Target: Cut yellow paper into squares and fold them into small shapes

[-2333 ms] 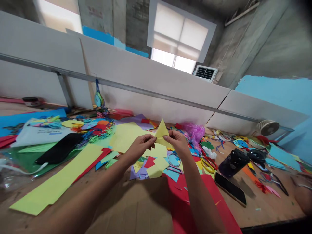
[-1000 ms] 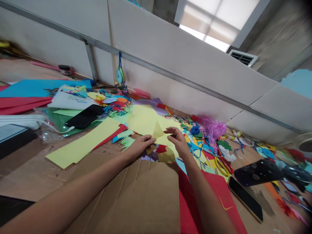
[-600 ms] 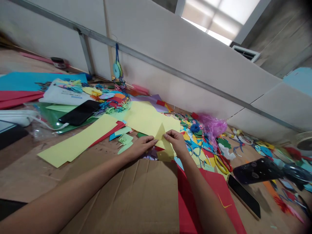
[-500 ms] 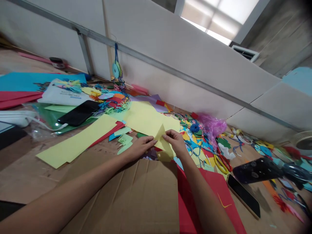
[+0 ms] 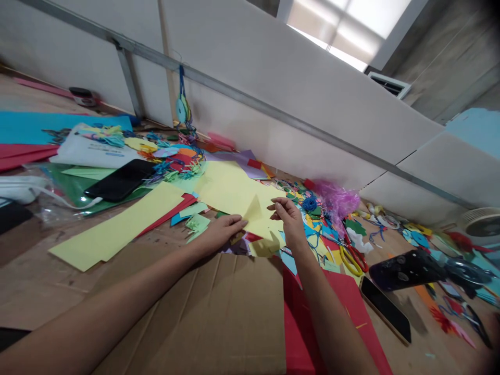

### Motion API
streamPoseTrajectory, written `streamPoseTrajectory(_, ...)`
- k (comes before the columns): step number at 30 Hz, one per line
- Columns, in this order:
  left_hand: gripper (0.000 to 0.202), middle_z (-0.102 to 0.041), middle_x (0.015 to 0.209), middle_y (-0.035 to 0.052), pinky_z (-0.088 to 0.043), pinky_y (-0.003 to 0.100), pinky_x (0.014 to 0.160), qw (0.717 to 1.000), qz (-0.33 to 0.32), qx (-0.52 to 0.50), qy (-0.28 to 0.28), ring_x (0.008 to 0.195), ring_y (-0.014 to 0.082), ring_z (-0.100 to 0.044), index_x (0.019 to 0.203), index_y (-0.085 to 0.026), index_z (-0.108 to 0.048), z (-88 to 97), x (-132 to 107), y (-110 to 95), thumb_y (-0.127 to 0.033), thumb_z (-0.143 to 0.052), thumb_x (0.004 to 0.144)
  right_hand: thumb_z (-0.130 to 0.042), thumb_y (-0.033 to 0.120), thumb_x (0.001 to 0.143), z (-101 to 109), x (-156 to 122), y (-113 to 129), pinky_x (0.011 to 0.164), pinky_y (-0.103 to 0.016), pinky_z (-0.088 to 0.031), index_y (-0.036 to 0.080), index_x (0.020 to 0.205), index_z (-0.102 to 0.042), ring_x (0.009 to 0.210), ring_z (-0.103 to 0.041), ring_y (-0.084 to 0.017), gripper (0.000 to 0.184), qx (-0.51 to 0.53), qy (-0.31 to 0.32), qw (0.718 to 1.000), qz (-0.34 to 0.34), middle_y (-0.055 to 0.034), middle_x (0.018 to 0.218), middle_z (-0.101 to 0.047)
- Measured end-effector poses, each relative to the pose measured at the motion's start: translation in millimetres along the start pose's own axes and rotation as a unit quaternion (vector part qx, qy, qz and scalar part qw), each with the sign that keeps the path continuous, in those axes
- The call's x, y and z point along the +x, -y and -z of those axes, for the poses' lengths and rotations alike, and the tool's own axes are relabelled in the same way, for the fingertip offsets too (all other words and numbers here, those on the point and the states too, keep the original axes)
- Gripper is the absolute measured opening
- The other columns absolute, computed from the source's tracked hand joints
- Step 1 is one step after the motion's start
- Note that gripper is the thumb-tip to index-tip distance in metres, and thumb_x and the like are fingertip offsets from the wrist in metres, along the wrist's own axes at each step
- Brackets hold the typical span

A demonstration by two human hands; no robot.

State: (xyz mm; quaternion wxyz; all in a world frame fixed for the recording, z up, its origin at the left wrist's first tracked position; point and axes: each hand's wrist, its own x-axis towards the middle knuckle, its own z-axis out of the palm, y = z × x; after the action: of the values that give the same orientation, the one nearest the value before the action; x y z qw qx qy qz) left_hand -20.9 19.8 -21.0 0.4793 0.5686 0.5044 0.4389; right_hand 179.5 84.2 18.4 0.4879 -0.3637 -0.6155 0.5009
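My left hand [image 5: 228,229] pinches the lower left edge of a small pale yellow paper piece [image 5: 253,209], which stands up to a point. Just right of that piece, my right hand [image 5: 287,214] is raised with its fingers apart and nothing visible between them. Behind both hands lies a larger yellow sheet [image 5: 224,182]. Below them, yellow scraps [image 5: 267,247] rest at the top edge of a brown cardboard sheet [image 5: 219,317].
Red card [image 5: 339,307] lies under my right forearm. Scissors with yellow and red handles [image 5: 353,259], a phone [image 5: 385,310] and a dark bottle [image 5: 406,270] are to the right. Leftward are a long yellow strip [image 5: 121,226] and another phone [image 5: 121,179].
My right hand has let go of the small yellow paper and moved slightly right, its fingers spreading. My left hand still holds the paper. The view has shifted a little.
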Motion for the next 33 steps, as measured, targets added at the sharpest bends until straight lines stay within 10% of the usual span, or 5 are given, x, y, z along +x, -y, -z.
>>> streamPoseTrajectory(8,0.048,-0.048,0.055,-0.0041,-0.028,0.023,0.049,0.991,0.034,-0.107,-0.077,0.051,0.0096,-0.040,0.063,-0.019,-0.052,2.5,1.9,0.5,-0.064,-0.065,0.076,-0.072,0.019,0.078,-13.3,-9.7,-3.5,0.091,-0.036,-0.048,0.029,0.108,-0.075,0.100,-0.061,-0.021,0.033,-0.142,0.158,0.971,0.110,-0.0033,0.112,-0.069)
streamPoseTrajectory(14,0.048,-0.055,0.059,-0.0018,-0.036,0.024,0.053,0.991,0.035,-0.116,-0.054,0.056,0.0116,-0.048,0.069,-0.018,-0.059,-3.3,0.5,0.6,-0.066,-0.067,0.073,-0.079,0.027,0.076,-15.6,-9.5,-8.5,0.080,-0.034,-0.048,0.024,0.079,-0.076,0.086,-0.063,-0.020,0.005,-0.127,0.111,0.979,0.114,-0.0028,0.086,-0.070)
streamPoseTrajectory(33,0.038,-0.058,0.066,0.0002,-0.041,0.026,0.057,0.998,-0.039,0.016,-0.035,0.063,0.0158,-0.053,0.071,-0.021,-0.056,-6.2,-4.9,-6.0,-0.056,-0.055,0.086,-0.081,0.036,0.070,-25.3,-14.5,-16.8,0.064,-0.028,-0.047,0.021,0.072,-0.059,0.065,-0.061,-0.015,0.026,-0.023,0.021,0.999,-0.025,0.0024,0.069,-0.066)
